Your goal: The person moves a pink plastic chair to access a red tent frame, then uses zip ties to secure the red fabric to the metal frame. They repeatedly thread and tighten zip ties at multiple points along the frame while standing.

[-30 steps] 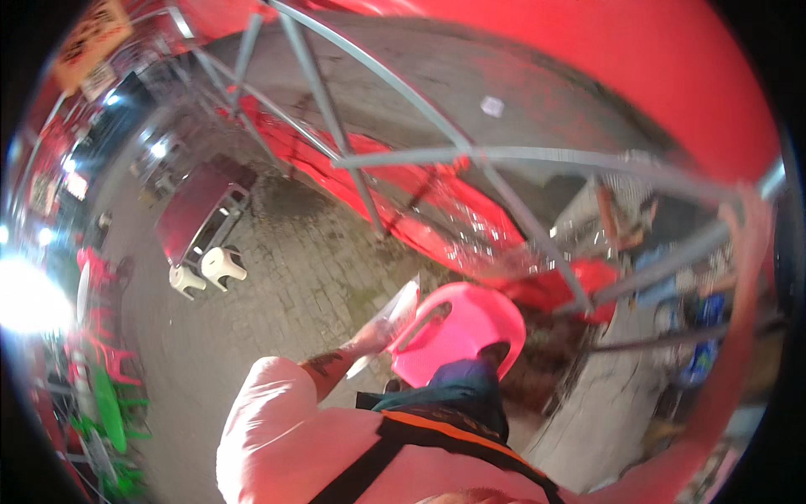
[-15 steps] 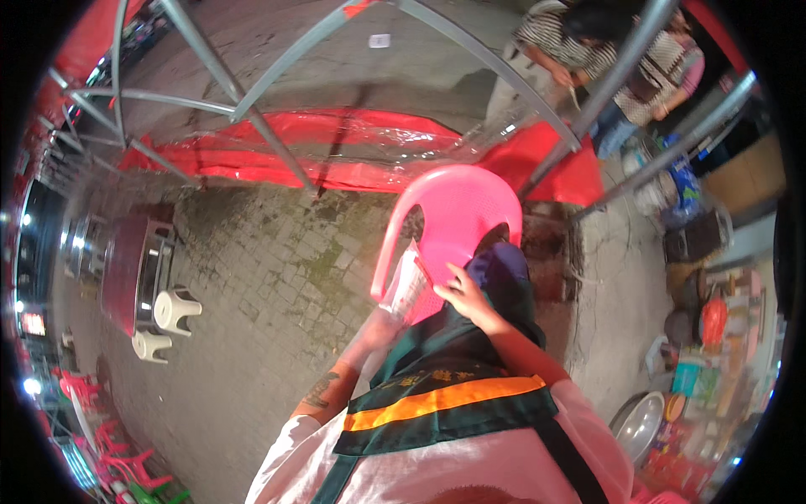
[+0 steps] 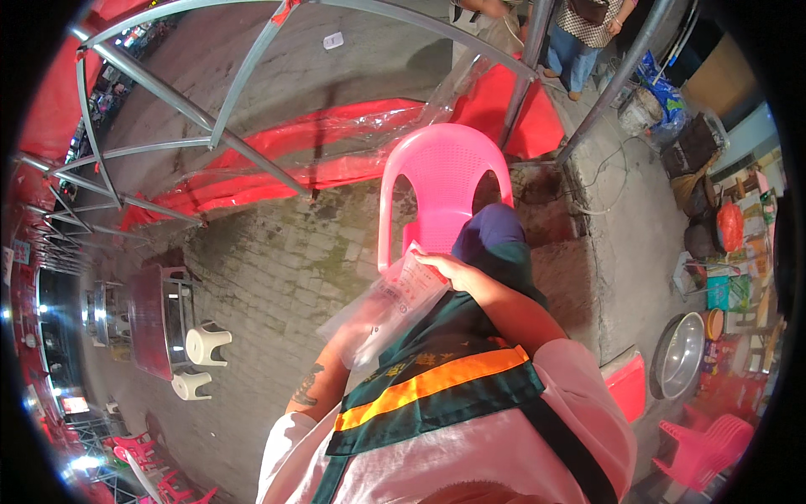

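Note:
A clear plastic bag (image 3: 390, 307) with faint red print lies over my left hand (image 3: 357, 332), so the fingers hardly show through it. Whether that hand is inside the bag or beneath it, I cannot tell. At the bag's far end my right hand (image 3: 449, 267) grips the edge, with its fingers bent over the plastic. Both hands are above my lap, over a dark green apron (image 3: 437, 391) with an orange band. Just beyond them a pink plastic armchair (image 3: 441, 172) faces me, and my knee (image 3: 495, 231) covers part of its seat.
Metal frame poles (image 3: 243, 151) and a red plastic sheet (image 3: 336, 122) cross the far side. To the left, cream stools (image 3: 207, 345) stand by a dark red table (image 3: 151, 323). A metal basin (image 3: 682, 357) and pink chairs (image 3: 705, 445) are at right. A person (image 3: 579, 38) stands far right.
My right hand has gone from fingers held apart near the bag to gripping its edge. The bag now spreads back over my left hand. The view has shifted.

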